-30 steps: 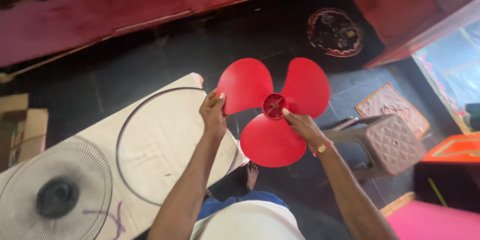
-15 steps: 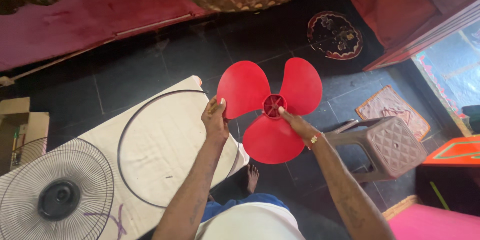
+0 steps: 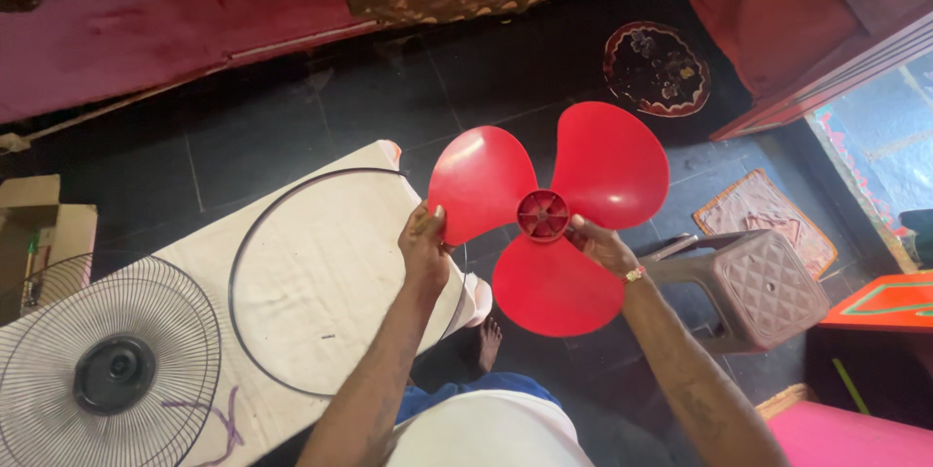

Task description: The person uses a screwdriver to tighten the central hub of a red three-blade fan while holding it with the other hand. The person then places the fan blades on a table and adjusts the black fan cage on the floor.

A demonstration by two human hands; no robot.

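- At the far left I saw a brown cardboard box (image 3: pixel 39 224) on the dark floor (image 3: pixel 292 127), just beside the left end of the table.
- A round wire fan guard (image 3: pixel 107 365) lay flat on the table's near left corner, with a black round part in its middle.
- The table (image 3: pixel 321 263) was pale and long, and it ran at a slant from the near left up to the middle.
- A thin black ring (image 3: pixel 255 243) lay flat on the table, just to the right of the wire guard.
- My left hand (image 3: pixel 426 243) was over the table's right edge. Its fingers were closed on the rim of the left blade, with the thumb on top.
- I held the red fan blade (image 3: pixel 549 219) up in the air, past the right edge of the table and over the floor. It had three wide blades and a round hub in the middle.
- My right hand (image 3: pixel 601 245) gripped it beside the hub, where the lower blade starts. There was a gold band on that wrist.
- Under the blade I could see a bare foot (image 3: pixel 489 343) on the floor.
- A brown plastic stool (image 3: pixel 753 287) stood on the floor to the right of my right arm.
- Further back were a round dark mat (image 3: pixel 656 69) and a small patterned mat (image 3: pixel 768 219).
- At the far right was an orange thing (image 3: pixel 884 300), but I could not tell what it was.
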